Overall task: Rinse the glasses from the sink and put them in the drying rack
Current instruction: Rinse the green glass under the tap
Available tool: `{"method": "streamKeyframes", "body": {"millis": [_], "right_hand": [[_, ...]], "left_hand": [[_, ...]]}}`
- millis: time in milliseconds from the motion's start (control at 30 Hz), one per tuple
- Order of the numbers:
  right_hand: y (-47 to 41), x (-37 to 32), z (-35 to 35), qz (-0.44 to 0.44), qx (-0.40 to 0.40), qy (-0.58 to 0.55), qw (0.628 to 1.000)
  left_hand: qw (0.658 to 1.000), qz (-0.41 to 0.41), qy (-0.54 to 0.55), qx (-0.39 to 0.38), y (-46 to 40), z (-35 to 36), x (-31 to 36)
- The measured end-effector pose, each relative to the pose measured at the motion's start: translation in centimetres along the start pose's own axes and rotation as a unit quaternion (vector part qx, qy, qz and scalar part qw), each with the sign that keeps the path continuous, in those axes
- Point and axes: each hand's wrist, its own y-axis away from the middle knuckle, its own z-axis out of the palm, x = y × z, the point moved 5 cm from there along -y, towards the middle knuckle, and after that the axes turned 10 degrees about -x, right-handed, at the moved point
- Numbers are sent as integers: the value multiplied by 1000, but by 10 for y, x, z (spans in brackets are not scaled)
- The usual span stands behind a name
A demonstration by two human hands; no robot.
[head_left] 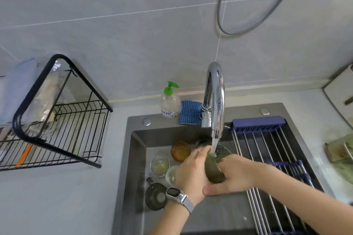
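Observation:
Both my hands hold a green ribbed glass [214, 168] over the dark sink [137, 158], its mouth tilted up under water running from the chrome faucet [214, 99]. My right hand [235, 174] grips the glass from the right side and beneath. My left hand [191, 173], with a watch on the wrist, holds its left side. In the sink lie an amber glass [180, 150], two clear glasses [160, 165] [172, 174], a dark glass [202, 142] behind, and a dark round lid or strainer [155, 195]. The black wire drying rack [63, 129] stands on the counter to the left.
A roll-up steel rack with blue ends [267, 158] covers the sink's right half. A soap bottle with a green pump [170, 103] and a blue cloth [190, 112] sit behind the sink. A plastic bag [44, 99] leans in the black rack. Green items [342, 150] lie at the right.

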Motion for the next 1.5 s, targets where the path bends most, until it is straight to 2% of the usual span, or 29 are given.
{"method": "streamKeyframes", "body": {"millis": [67,100,167,233,300,433,567,633,667,700,733,767,800,833,867,900,967,1033,1067,1133,1167,1200,1300,1367,1433,1500], "right_hand": [[-3,-4,3,20,-123,-108,986],[-2,-4,3,22,-165,-104,981],[-3,2,5,66,-209,51,974],[-13,8,6,88,-174,284,939],[-25,18,11,67,-114,383,914],[-19,21,3,24,-82,242,967],[-20,27,12,79,-77,282,953],[-15,24,3,67,-54,259,962],[-12,23,-4,41,-37,202,978],[-7,21,-11,26,-23,108,994],[-4,21,-16,18,-7,11,1000],[-3,17,-19,6,20,-74,997],[-5,16,-21,1,58,-98,994],[-10,14,-19,3,83,-92,992],[-15,13,-13,10,101,-52,994],[-20,12,-5,20,107,-16,994],[-19,4,-2,-19,140,114,983],[-9,-5,-5,-89,124,294,944],[-3,-4,-10,-91,95,348,928],[1,5,-18,-73,111,401,906],[-4,11,-17,-43,85,389,916],[-10,20,-10,7,16,333,943],[-22,23,15,52,-10,114,992],[-22,21,18,42,-23,124,991],[-18,23,14,76,-36,154,984],[-18,22,13,109,-18,187,976]], "left_hand": [[1000,15,-6,-3,0,-1,-2],[1000,26,-5,-14,-1,-1,-3],[999,40,-5,-32,-5,-2,-5],[999,44,-7,-24,-7,-4,-7],[998,56,-18,-5,-12,-6,-8],[999,51,12,-9,-18,-8,-18],[997,70,-25,-34,-19,-4,-12],[991,81,89,-66,-23,-1,-15],[972,79,202,-86,-26,0,-22],[931,64,346,-96,-27,1,-31],[858,33,502,-99,-26,1,-40],[768,-8,632,-103,-24,5,-45],[679,-51,723,-114,-22,12,-44],[615,-96,772,-129,-20,19,-41],[577,-134,793,-146,-20,25,-36],[561,-160,796,-159,-20,27,-32],[567,-192,784,-163,-26,28,-32],[579,-215,766,-179,-30,25,-30],[581,-237,756,-187,-31,26,-30],[590,-262,741,-187,-34,32,-32],[595,-264,737,-182,-37,34,-34],[598,-265,736,-175,-39,37,-37],[596,-277,739,-151,-38,44,-49],[604,-270,733,-158,-34,47,-51],[611,-261,728,-168,-30,49,-46],[633,-258,711,-164,-31,46,-45]]}}
